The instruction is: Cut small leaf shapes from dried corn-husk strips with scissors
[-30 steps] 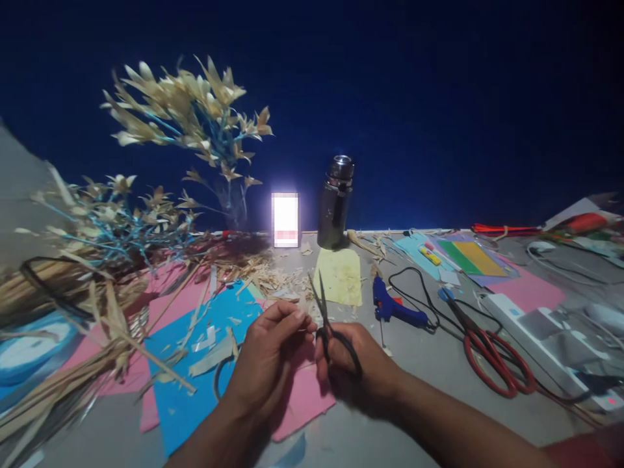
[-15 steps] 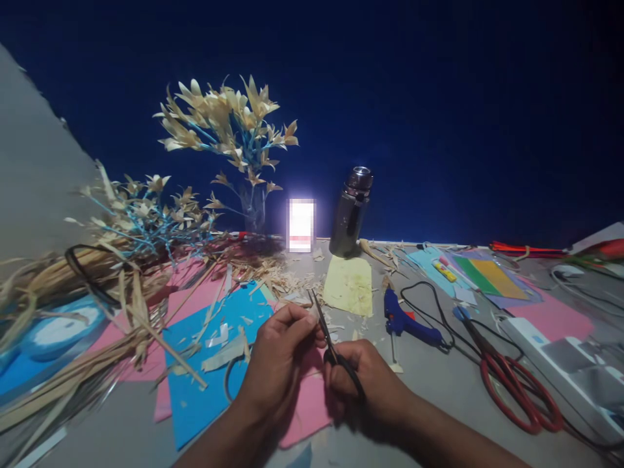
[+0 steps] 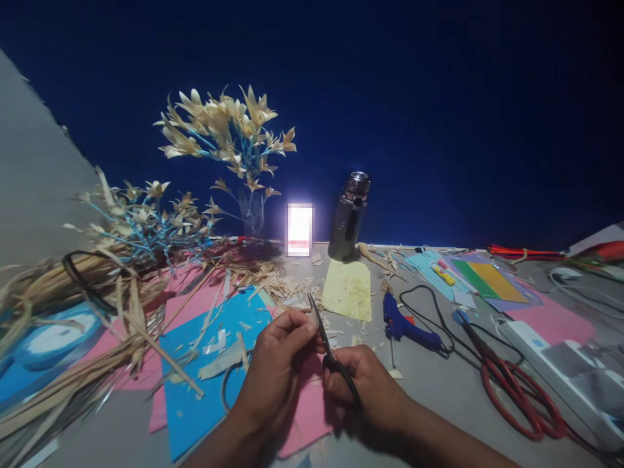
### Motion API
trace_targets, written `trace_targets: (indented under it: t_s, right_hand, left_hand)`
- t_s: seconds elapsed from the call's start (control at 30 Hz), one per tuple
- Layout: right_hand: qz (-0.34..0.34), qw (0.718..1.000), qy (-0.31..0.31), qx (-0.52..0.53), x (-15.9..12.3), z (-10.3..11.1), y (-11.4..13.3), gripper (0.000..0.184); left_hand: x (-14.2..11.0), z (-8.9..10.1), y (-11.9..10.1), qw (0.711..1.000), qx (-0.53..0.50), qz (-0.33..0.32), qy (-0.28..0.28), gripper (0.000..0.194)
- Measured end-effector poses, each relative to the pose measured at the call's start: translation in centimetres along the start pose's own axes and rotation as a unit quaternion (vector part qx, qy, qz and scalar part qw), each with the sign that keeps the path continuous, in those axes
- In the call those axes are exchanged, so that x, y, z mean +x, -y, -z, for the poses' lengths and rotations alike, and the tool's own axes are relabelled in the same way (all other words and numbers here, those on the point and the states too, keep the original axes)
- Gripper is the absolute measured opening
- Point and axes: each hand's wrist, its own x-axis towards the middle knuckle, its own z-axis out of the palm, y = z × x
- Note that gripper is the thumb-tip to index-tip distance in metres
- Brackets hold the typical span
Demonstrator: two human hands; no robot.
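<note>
My right hand [image 3: 368, 383] is wrapped round the black handles of a small pair of scissors [image 3: 327, 351], its blades close together and pointing away from me. Beside the blades, my left hand [image 3: 279, 354] pinches a small pale piece between thumb and forefinger; the fingers hide most of it, and I cannot tell whether the blades touch it. Under the hands lies a pink sheet [image 3: 309, 416]. A blue sheet [image 3: 190, 403] left of my left hand carries dry husk scraps [image 3: 221, 363] and a ring-shaped thing partly behind my wrist.
Husk strips [image 3: 63, 396] and a blue ribbon roll [image 3: 29, 348] lie left. Husk flowers [image 3: 224, 123] stand behind. Ahead are a glowing pixelated rectangle [image 3: 299, 229], a dark flask [image 3: 348, 221] and yellow paper [image 3: 347, 292]. A blue glue gun [image 3: 409, 328], red-handled scissors [image 3: 521, 396] and a power strip [image 3: 550, 370] lie right.
The scissors' blades, slightly apart before, now look closed. Both hands stay nearly in place, and the view has tilted slightly.
</note>
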Motion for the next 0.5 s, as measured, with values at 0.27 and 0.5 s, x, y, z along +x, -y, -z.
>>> trace_targets:
  t_s: [0.27, 0.5]
  right_hand:
    - [0.005, 1.0, 0.01, 0.01, -0.1, -0.04, 0.31, 0.036]
    - [0.012, 0.999, 0.023, 0.022, 0.12, 0.27, -0.13, 0.035]
  left_hand:
    - [-0.32, -0.11, -0.13, 1.0, -0.005, 0.023, 0.003, 0.016]
    - [-0.19, 0.03, 0.09, 0.999, -0.013, 0.038, 0.002, 0.017]
